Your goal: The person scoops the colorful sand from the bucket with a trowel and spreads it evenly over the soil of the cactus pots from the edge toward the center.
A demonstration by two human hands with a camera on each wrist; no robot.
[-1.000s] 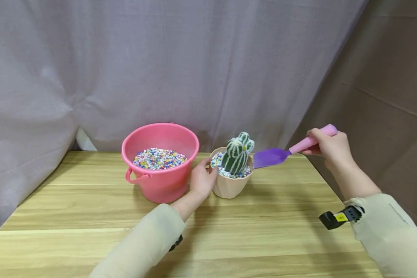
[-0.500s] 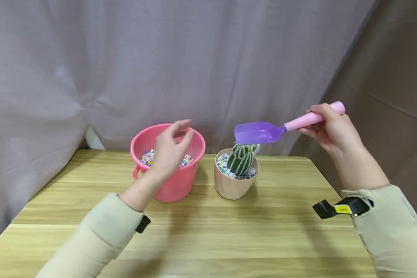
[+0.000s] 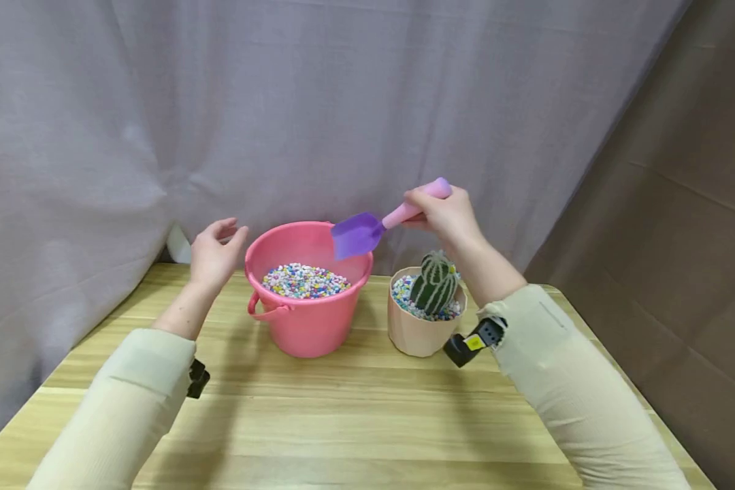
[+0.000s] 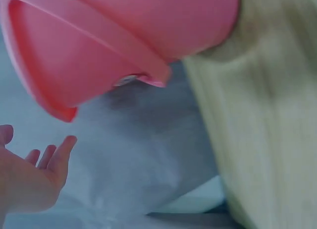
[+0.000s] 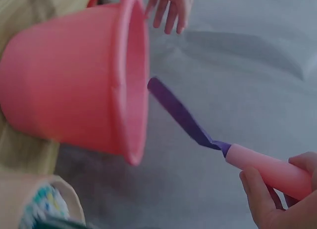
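Fingers (image 3: 431, 204) round one trowel (image 3: 367, 230) over one bucket (image 3: 306, 320), one cactus pot (image 3: 419, 333)

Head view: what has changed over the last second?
The right hand, gripping the shovel, swung it from beside the cactus pot to above the pink bucket. The left hand let go of the pot and now hovers open, left of the bucket. Bucket and pot stayed put.

No readable text, labels or numbers anywhere.
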